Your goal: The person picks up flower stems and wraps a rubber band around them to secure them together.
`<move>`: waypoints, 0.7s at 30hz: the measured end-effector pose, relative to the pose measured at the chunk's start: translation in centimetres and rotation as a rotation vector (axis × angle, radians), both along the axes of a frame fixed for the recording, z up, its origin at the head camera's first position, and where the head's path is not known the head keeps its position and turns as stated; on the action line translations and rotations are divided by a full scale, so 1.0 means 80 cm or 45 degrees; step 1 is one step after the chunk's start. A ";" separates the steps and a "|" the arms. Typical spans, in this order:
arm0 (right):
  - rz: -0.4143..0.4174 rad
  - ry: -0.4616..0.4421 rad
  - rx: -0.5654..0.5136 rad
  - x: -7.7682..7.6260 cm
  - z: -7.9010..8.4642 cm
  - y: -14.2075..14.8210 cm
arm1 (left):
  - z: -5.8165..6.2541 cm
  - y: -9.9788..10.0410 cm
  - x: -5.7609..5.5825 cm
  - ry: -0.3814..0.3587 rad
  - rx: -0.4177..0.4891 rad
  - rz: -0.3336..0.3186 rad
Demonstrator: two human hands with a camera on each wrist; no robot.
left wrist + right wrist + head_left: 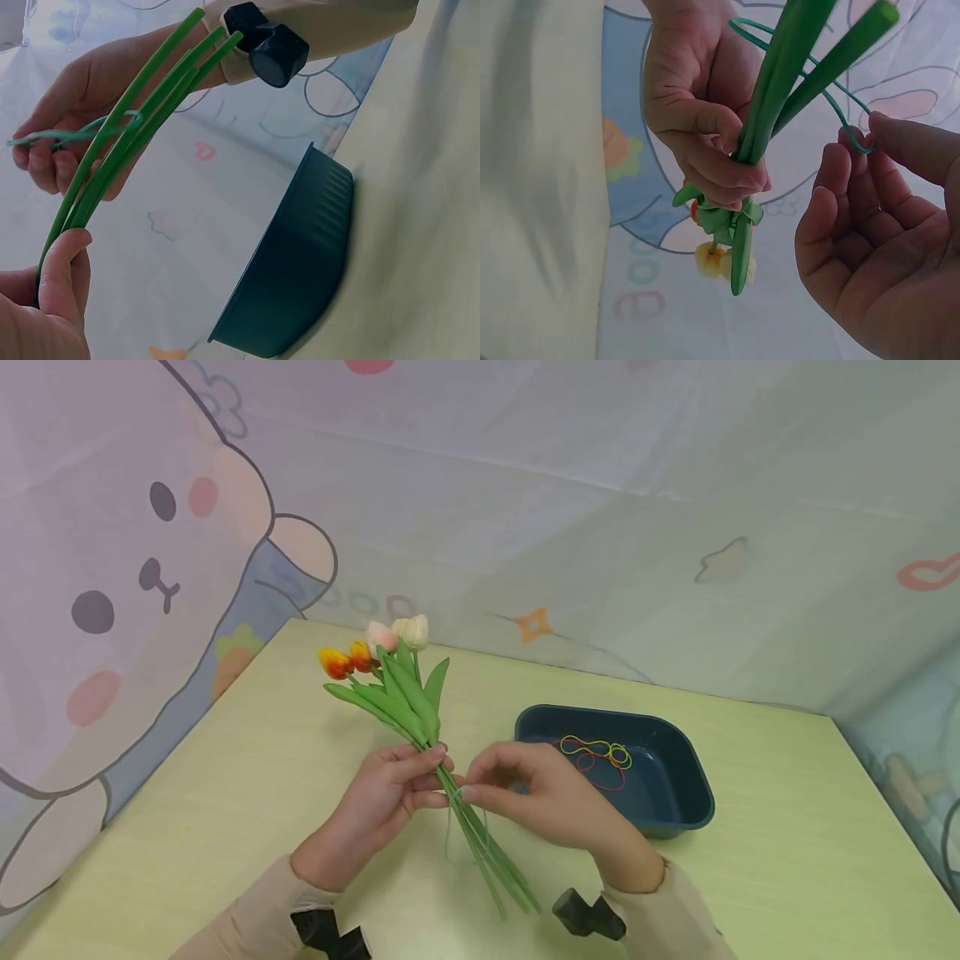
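Note:
My left hand (390, 789) grips a bunch of artificial tulips by the green stems (487, 852), just below the leaves (408, 702). The blooms are orange-yellow (335, 662), pink (381, 637) and cream (412, 631), and they point away from me. A green rubber band (840, 105) loops around the stems below the left hand. Between thumb and fingertips, my right hand (543, 793) pinches one end of that band. In the right wrist view the band stretches out slack-sided from the stems to the right fingertips (885, 124).
A dark blue plastic basin (678, 777) stands on the pale yellow-green table (787, 827), behind and right of my right hand. Several yellow (620, 756) and red rubber bands (611, 788) lie in it. A printed cloth (600, 510) hangs behind the table.

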State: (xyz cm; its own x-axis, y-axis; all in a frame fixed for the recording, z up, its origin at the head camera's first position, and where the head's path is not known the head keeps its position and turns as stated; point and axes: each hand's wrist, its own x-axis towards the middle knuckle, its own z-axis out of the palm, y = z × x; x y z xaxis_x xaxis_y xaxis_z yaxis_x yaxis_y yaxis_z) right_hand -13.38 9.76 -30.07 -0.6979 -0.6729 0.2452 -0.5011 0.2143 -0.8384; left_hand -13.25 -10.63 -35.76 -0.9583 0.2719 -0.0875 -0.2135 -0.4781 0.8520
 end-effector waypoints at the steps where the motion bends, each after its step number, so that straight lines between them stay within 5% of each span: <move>1: -0.006 0.003 0.002 -0.001 0.000 -0.001 | 0.000 0.001 0.001 0.003 -0.001 -0.006; 21: -0.030 -0.099 -0.092 -0.016 -0.007 -0.013 | -0.003 0.015 0.017 0.053 -0.021 -0.127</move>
State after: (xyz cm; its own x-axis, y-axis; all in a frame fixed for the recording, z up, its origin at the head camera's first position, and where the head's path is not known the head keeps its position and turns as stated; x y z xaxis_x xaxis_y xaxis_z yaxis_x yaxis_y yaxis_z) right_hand -14.70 8.72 -30.61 -0.7321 -0.6386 0.2372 -0.4296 0.1626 -0.8882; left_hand -11.86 -9.45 -35.97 -0.9296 0.3648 -0.0532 -0.2232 -0.4419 0.8689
